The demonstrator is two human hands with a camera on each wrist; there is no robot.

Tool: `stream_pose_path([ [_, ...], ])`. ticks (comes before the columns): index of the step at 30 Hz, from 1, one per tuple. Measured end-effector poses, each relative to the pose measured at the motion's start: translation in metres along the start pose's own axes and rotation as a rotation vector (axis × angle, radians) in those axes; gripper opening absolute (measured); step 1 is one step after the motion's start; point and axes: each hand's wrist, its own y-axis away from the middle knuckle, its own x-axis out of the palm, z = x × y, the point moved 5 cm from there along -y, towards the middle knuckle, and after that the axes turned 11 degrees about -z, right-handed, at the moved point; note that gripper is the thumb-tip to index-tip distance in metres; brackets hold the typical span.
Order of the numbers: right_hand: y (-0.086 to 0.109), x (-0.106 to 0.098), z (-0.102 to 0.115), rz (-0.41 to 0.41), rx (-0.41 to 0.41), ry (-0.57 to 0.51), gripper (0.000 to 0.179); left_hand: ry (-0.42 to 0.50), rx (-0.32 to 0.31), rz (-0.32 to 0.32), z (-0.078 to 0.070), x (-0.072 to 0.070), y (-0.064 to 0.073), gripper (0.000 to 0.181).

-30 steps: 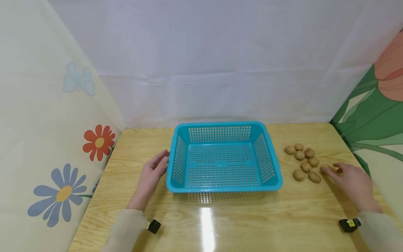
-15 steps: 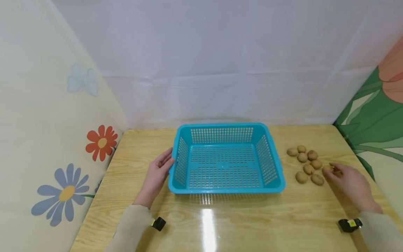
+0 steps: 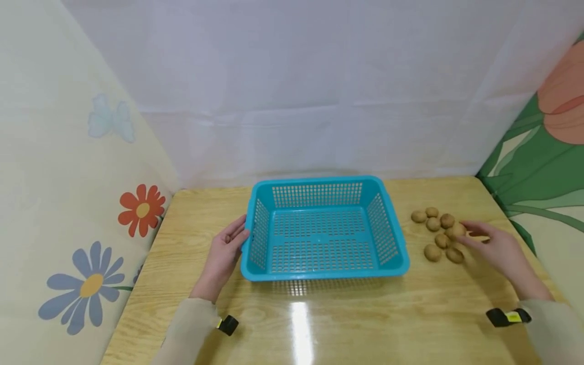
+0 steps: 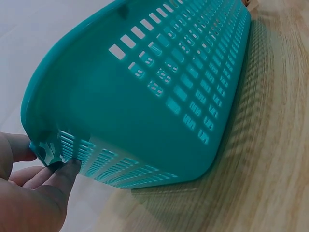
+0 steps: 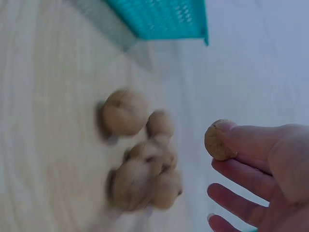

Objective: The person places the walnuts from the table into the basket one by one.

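Note:
A turquoise plastic basket (image 3: pixel 325 276) with perforated walls stands in the middle of the table. At its left rim, my left hand (image 3: pixel 222 257) grips the edge; in the left wrist view the thumb and fingers (image 4: pixel 63 179) lie on either side of the rim. To the right of the basket lies a loose cluster of brown walnuts (image 3: pixel 432 252). My right hand (image 3: pixel 501 252) pinches one walnut (image 5: pixel 216 143) between thumb and fingertips, lifted off the table beside the cluster. Motion blurs the other walnuts in the right wrist view.
The wooden table (image 3: pixel 356 324) carries a bright reflection in front of the basket. A white cloth backdrop (image 3: pixel 292 101) rises behind the table. Flower-printed panels (image 3: pixel 59 203) flank the left and right sides. Each wrist wears a small black device (image 3: pixel 507 317).
My right hand has picked up a walnut from the right end of the cluster and moved slightly up and left with it. My left hand has closed onto the basket's left rim.

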Motion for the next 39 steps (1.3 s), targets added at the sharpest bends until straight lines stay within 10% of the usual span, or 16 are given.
stream_pose_path([
  [18, -0.059, 0.016, 0.144, 0.173, -0.116, -0.133, 0.056, 0.008, -0.008, -0.022, -0.004, -0.005, -0.004, 0.052],
  [29, -0.094, 0.074, 0.229, 0.278, -0.324, -0.194, 0.046, 0.016, -0.017, -0.027, 0.0, -0.004, -0.002, 0.051],
  [39, -0.102, 0.154, 0.273, 0.442, -0.295, -0.286, 0.048, 0.023, 0.0, -0.011, 0.003, 0.0, -0.001, 0.05],
])
